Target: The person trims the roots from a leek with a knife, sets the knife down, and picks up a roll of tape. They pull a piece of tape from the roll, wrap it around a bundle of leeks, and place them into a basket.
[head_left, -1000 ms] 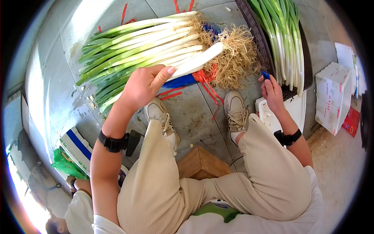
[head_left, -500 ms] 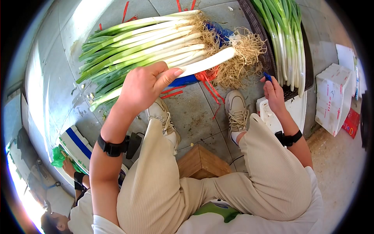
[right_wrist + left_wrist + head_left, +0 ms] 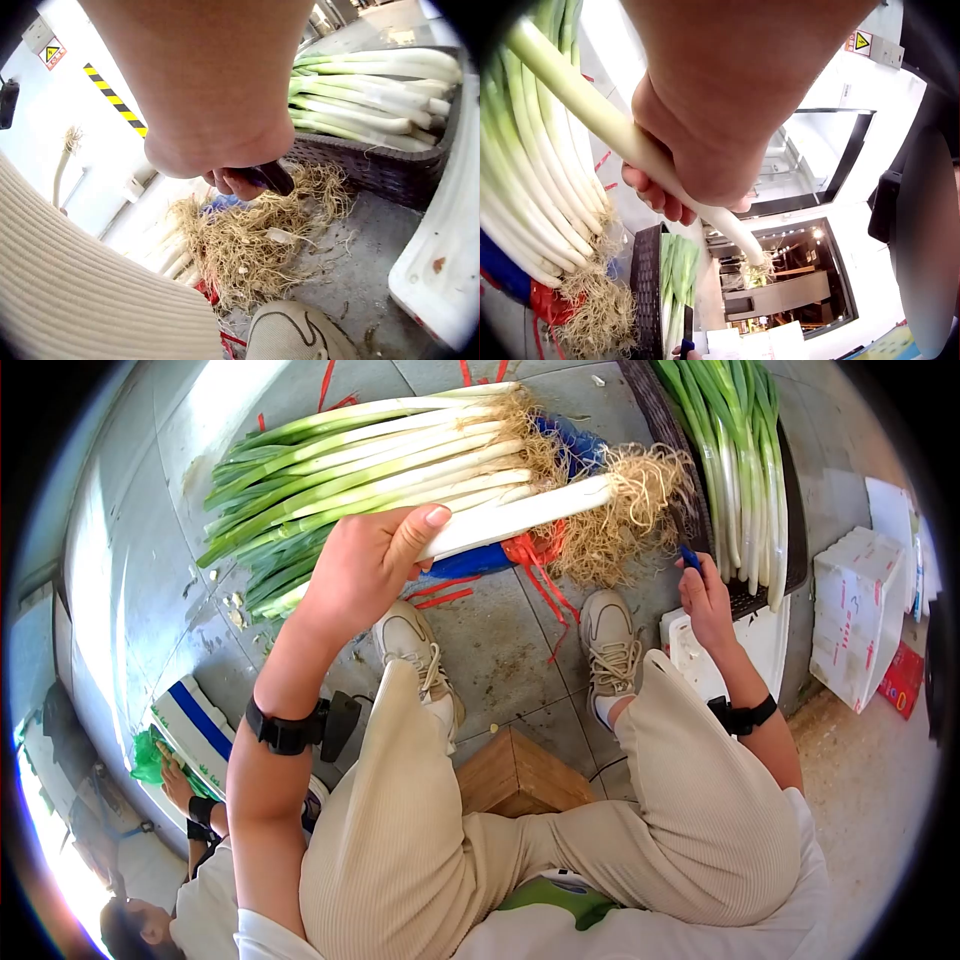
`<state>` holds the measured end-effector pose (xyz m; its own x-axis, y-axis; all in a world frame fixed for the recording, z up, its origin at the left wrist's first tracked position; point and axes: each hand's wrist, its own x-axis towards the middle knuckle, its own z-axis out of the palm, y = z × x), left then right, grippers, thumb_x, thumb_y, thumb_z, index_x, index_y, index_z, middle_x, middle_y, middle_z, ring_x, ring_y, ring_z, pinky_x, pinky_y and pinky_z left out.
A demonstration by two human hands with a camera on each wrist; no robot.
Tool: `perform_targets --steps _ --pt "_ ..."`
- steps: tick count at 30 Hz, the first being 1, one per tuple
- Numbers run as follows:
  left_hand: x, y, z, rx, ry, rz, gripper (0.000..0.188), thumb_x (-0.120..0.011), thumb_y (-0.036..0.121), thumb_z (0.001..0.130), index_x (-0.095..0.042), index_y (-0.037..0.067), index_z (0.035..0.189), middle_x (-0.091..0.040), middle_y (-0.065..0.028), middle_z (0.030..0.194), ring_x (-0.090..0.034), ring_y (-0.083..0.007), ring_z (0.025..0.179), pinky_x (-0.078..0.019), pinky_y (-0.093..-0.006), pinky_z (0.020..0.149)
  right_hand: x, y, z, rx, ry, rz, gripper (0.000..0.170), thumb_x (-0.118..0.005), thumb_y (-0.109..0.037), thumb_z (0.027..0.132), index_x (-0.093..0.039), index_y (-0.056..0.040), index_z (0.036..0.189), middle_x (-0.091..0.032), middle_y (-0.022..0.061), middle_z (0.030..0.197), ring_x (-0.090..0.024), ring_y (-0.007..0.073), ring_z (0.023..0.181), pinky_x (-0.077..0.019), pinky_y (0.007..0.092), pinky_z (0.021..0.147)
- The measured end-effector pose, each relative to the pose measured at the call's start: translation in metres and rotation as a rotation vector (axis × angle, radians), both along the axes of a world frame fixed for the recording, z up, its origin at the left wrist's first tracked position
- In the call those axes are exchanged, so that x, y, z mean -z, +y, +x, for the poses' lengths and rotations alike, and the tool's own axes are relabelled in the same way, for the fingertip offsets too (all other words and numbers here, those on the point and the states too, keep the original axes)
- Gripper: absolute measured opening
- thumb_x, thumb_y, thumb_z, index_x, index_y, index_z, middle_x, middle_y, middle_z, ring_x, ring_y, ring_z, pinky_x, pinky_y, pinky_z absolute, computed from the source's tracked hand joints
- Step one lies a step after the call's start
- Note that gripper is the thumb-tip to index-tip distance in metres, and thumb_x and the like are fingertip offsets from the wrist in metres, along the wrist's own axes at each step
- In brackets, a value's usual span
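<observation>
My left hand (image 3: 362, 568) grips a long green onion (image 3: 530, 512) by its white stalk, held over a pile of green onions (image 3: 390, 455) on the floor. Its root end points right, with the shaggy roots (image 3: 650, 478) overlapping the pile's roots in the head view. In the left wrist view, fingers wrap under the stalk (image 3: 622, 135). Beside the dark basket, my right hand (image 3: 708, 605) holds a small knife (image 3: 690, 558) with a blue handle. A narrow dark blade (image 3: 688, 321) shows in the left wrist view.
A dark woven basket (image 3: 367, 161) at the right holds more green onions (image 3: 360, 97). A white foam box (image 3: 745, 655) stands near my right forearm. Red ties (image 3: 540, 585) and blue wrapping (image 3: 470, 563) lie around the pile. Another person's hand (image 3: 178, 785) touches a green bag (image 3: 148, 758) at left.
The held onion's root end has shifted right, its stalk now showing longer past my left hand. My right hand has barely moved. The other person's hand has reached onto the green bag.
</observation>
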<state>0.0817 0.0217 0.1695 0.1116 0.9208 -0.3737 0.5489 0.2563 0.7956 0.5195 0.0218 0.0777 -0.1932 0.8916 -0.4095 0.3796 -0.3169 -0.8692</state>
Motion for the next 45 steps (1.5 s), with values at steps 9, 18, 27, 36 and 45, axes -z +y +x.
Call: perform_targets --steps 9,18,27,36,45 --pt "0.002 0.000 -0.002 0.014 -0.022 0.027 0.053 -0.049 0.050 0.101 -0.063 0.001 0.088 -0.055 -0.0094 0.059 -0.053 -0.0210 0.056 -0.0449 -0.0361 0.058 0.001 -0.002 0.000 -0.004 -0.013 0.010 0.025 -0.051 -0.029 0.104 -0.053 -0.0055 0.114 -0.042 -0.0070 0.074 -0.034 0.0019 0.061 -0.0277 0.0189 0.052" --pt "0.020 -0.002 0.004 0.003 -0.107 0.277 0.035 -0.064 0.039 0.096 -0.058 0.004 0.099 -0.057 -0.0078 0.069 -0.054 -0.0172 0.058 -0.0458 -0.0309 0.059 0.004 -0.003 0.001 -0.036 -0.123 0.029 0.023 -0.050 -0.028 0.104 -0.050 -0.0081 0.116 -0.039 -0.0069 0.073 -0.032 0.0015 0.057 -0.0245 0.0192 0.049" --pt "0.028 0.002 0.006 0.057 -0.101 0.312 0.031 -0.057 0.030 0.102 -0.065 0.000 0.098 -0.057 -0.0016 0.076 -0.055 -0.0090 0.070 -0.0457 -0.0253 0.064 0.000 0.001 -0.006 -0.021 -0.067 -0.002 0.025 -0.051 -0.031 0.104 -0.056 -0.0066 0.108 -0.042 -0.0074 0.067 -0.034 0.0026 0.057 -0.0280 0.0220 0.050" --pt "0.017 0.000 0.010 0.034 -0.080 0.151 0.036 -0.055 0.033 0.102 -0.069 0.000 0.100 -0.061 -0.0047 0.081 -0.051 -0.0128 0.073 -0.0449 -0.0284 0.068 0.001 0.000 -0.003 -0.014 -0.070 -0.021 0.025 -0.052 -0.031 0.103 -0.056 -0.0065 0.108 -0.041 -0.0075 0.068 -0.034 0.0028 0.057 -0.0281 0.0216 0.051" --pt "0.011 -0.001 0.013 0.012 0.060 0.158 0.033 -0.055 0.039 0.101 -0.063 0.010 0.115 -0.058 -0.0130 0.066 -0.058 -0.0294 0.062 -0.0475 -0.0366 0.062 -0.003 0.001 -0.006 -0.031 -0.112 -0.037 0.024 -0.052 -0.030 0.103 -0.056 -0.0062 0.107 -0.042 -0.0073 0.068 -0.035 0.0030 0.057 -0.0291 0.0223 0.051"
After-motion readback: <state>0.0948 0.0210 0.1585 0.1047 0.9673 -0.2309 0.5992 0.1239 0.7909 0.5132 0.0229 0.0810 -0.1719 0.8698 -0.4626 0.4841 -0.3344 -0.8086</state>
